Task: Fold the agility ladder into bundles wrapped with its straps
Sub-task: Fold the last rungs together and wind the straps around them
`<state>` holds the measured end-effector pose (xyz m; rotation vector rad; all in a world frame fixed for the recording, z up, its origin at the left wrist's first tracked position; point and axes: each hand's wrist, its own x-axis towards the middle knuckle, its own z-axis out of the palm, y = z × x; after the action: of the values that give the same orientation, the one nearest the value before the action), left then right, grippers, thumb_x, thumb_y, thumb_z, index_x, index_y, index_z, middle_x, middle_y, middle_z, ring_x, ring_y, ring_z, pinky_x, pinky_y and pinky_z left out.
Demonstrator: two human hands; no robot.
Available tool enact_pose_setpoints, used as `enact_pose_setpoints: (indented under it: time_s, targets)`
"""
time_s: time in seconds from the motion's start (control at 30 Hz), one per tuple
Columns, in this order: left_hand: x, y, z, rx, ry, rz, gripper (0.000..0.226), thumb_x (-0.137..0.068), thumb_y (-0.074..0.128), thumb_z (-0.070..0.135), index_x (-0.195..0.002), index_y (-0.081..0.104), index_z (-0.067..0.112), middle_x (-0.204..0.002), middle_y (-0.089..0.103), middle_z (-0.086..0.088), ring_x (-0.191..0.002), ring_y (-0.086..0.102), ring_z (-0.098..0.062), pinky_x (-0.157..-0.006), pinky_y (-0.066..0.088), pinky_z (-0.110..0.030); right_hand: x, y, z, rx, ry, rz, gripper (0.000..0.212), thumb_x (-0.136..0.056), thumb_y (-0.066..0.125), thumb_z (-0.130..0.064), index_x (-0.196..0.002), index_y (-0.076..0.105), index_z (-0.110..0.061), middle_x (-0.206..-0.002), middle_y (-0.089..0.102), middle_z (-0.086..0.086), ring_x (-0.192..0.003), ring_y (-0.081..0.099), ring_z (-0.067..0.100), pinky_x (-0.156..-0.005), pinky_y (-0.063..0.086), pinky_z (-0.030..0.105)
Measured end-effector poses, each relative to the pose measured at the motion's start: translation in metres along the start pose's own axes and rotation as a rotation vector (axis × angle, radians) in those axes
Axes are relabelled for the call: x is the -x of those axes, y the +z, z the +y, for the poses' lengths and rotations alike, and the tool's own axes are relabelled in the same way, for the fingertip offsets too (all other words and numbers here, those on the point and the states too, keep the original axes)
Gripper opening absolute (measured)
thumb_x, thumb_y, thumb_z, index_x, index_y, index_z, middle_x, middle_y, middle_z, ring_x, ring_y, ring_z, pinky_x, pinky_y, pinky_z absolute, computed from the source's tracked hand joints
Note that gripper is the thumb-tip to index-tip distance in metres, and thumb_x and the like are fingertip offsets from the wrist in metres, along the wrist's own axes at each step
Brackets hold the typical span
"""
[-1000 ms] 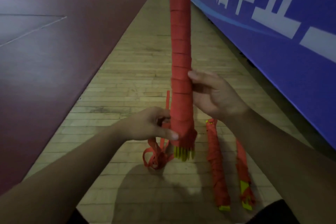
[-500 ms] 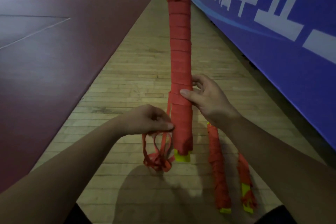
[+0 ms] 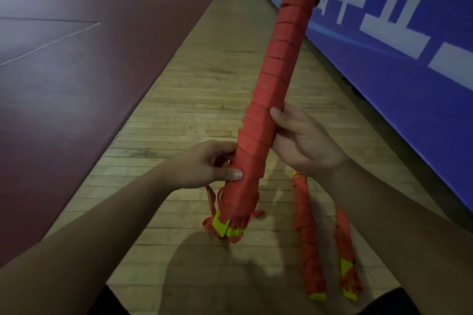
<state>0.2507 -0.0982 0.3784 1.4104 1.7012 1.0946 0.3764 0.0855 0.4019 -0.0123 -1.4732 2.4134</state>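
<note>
Gripping the tilted red bundle (image 3: 273, 79) near its lower end, the left hand (image 3: 204, 163) clamps it; the right hand (image 3: 304, 140) clasps it higher.

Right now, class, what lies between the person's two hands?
The red ladder bundle, left hand gripping low, right hand holding higher; the head view shows it.

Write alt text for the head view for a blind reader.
Two bare hands hold a long red ladder bundle tilted up to the right: the left hand near its yellow lower end, the right hand just above. Two wrapped bundles lie on the wooden floor by a blue banner.
</note>
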Motion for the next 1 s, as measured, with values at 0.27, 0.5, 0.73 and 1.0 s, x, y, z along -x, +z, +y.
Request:
enact_pose_setpoints:
  time_s: [0.27, 0.5, 0.73, 1.0]
  targets:
    - [-0.004, -0.004, 0.0, -0.27, -0.279, -0.041, 0.025, -0.09, 0.07, 0.037, -0.11, 0.069, 0.021, -0.093, 0.074, -0.004, -0.07, 0.07, -0.016, -0.067, 0.056, -0.028, -0.002, -0.005, -0.004, 0.468, -0.077, 0.098, 0.028, -0.091, 0.062, 0.003, -0.116, 0.063, -0.01, -0.109, 0.07, 0.008, -0.105, 0.068, 0.022, -0.094, 0.054, 0.037]
    - [-0.013, 0.016, 0.004, -0.412, -0.267, 0.252, 0.061, -0.062, 0.075, 0.073, -0.103, 0.07, 0.029, -0.087, 0.072, 0.012, -0.08, 0.066, -0.001, -0.075, 0.055, -0.026, 0.0, 0.001, 0.014, 0.694, -0.134, 0.253, 0.045, -0.083, 0.078, -0.016, -0.121, 0.055, -0.017, -0.114, 0.067, 0.001, -0.106, 0.066, 0.019, -0.094, 0.054, 0.038]
    - [-0.017, 0.035, 0.009, -0.295, -0.072, 0.412, 0.023, -0.079, 0.08, 0.034, -0.095, 0.07, 0.02, -0.078, 0.072, 0.005, -0.069, 0.066, -0.004, -0.067, 0.052, -0.025, -0.005, 0.019, 0.018, 0.562, -0.193, 0.341, 0.039, -0.083, 0.079, -0.011, -0.105, 0.048, -0.02, -0.11, 0.065, 0.011, -0.096, 0.069, 0.02, -0.082, 0.057, 0.034]
    - [-0.001, 0.008, 0.007, 0.05, -0.08, -0.198, 0.033, -0.078, 0.074, 0.005, -0.108, 0.065, -0.007, -0.109, 0.068, -0.028, -0.104, 0.065, -0.042, -0.099, 0.049, -0.057, 0.01, 0.01, -0.006, -0.099, 0.167, -0.313, 0.056, -0.088, 0.065, -0.014, -0.139, 0.045, 0.0, -0.137, 0.053, 0.03, -0.128, 0.052, 0.047, -0.11, 0.038, 0.059]
